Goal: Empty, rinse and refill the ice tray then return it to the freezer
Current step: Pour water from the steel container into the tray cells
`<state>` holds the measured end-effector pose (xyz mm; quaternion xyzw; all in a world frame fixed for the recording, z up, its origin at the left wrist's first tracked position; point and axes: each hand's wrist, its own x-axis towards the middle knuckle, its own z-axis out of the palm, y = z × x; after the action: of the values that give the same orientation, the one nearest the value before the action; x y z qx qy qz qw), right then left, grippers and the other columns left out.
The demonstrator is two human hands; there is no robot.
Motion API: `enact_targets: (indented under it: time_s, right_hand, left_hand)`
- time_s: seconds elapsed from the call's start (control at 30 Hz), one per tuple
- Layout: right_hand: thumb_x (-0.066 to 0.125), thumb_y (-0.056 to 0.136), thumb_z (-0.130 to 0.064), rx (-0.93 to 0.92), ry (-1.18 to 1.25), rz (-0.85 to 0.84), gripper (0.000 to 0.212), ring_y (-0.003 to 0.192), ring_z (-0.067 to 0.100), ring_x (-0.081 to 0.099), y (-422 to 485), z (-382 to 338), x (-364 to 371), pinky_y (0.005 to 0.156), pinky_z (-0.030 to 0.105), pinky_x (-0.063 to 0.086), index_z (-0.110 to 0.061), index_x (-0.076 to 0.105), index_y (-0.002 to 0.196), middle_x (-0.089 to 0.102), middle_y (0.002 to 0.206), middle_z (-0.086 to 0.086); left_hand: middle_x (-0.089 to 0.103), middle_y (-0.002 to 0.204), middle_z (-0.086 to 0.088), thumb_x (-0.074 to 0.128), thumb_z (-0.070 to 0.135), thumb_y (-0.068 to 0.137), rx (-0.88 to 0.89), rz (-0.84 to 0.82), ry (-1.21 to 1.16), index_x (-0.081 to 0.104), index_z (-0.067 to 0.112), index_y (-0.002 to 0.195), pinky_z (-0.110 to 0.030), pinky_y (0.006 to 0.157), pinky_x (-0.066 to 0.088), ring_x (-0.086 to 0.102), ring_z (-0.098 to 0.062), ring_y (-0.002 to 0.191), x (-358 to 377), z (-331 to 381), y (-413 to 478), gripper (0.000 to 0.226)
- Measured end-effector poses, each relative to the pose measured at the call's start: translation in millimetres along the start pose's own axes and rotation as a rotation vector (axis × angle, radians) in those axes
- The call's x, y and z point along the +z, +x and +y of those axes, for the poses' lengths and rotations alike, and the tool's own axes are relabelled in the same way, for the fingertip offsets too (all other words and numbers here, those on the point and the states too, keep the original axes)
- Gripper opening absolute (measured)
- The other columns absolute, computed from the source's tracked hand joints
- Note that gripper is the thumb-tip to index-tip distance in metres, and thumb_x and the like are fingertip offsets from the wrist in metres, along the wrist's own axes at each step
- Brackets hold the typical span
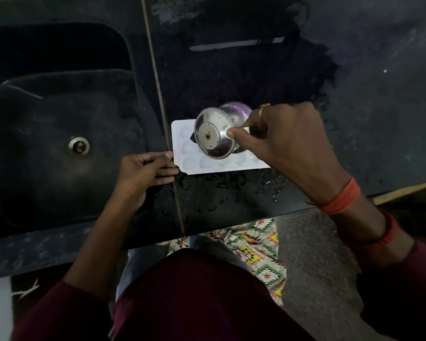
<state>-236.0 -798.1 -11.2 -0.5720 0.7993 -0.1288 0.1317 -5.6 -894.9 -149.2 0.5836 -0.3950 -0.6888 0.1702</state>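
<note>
A white ice tray [182, 161] with heart-shaped cells lies flat on the dark wet counter, just right of the sink. My left hand [143, 173] rests at the tray's left end, fingers curled against its edge and thumb on its near corner. My right hand [288, 143] grips a steel cup [213, 132] and holds it tipped on its side over the tray, its round base turned toward me. The cup's mouth faces away, so I cannot see whether water is pouring. The cup and my right hand hide the tray's middle and right end.
A dark sink [67, 148] with a metal drain [78, 145] lies to the left. Water drops spot the counter [231, 193] near its front edge. A knife [236, 44] lies at the back. A patterned cloth [256, 247] lies on the floor below.
</note>
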Motion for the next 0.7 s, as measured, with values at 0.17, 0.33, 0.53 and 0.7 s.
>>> enact_targets:
  time_s: [0.17, 0.33, 0.53, 0.7]
  right_hand:
    - [0.056, 0.088, -0.067, 0.017, -0.047, -0.018, 0.048, 0.077, 0.025, 0.067, 3.8, -3.5, 1.9, 0.074, 0.039, 0.054, -0.023, 0.075, 0.091, 0.072, 0.076, 0.000]
    - [0.055, 0.088, -0.067, 0.033, -0.058, -0.019, 0.049, 0.082, 0.028, 0.068, 4.7, -4.2, 2.0, 0.077, 0.042, 0.054, -0.023, 0.075, 0.096, 0.073, 0.080, 0.002]
    - [0.055, 0.088, -0.067, 0.035, -0.075, -0.020, 0.048, 0.084, 0.030, 0.068, 5.4, -5.5, 1.4, 0.078, 0.042, 0.053, -0.024, 0.074, 0.097, 0.073, 0.082, 0.002]
    - [0.055, 0.088, -0.068, 0.048, -0.071, -0.021, 0.049, 0.085, 0.031, 0.068, 6.6, -5.7, 2.1, 0.078, 0.042, 0.054, -0.024, 0.074, 0.097, 0.073, 0.082, 0.003]
  left_hand:
    - [0.077, 0.078, -0.009, 0.073, 0.020, 0.090, -0.001, 0.000, -0.003, 0.075, 0.009, 0.094, -0.028, 0.058, 0.061, 0.077, -0.021, 0.075, 0.7, 0.2, -1.0, 0.012]
    - [0.077, 0.077, -0.007, 0.073, 0.019, 0.090, -0.007, -0.004, -0.009, 0.074, 0.009, 0.095, -0.027, 0.058, 0.061, 0.076, -0.018, 0.073, 0.9, 1.8, -2.6, 0.011]
    - [0.077, 0.079, -0.008, 0.072, 0.019, 0.091, -0.017, 0.001, -0.011, 0.074, 0.006, 0.099, -0.025, 0.056, 0.060, 0.076, -0.018, 0.073, 0.6, 1.6, -3.2, 0.016]
    - [0.077, 0.085, -0.013, 0.073, 0.019, 0.090, -0.008, 0.004, -0.015, 0.073, 0.002, 0.106, -0.026, 0.058, 0.060, 0.076, -0.021, 0.076, -1.4, 0.5, -3.3, 0.023]
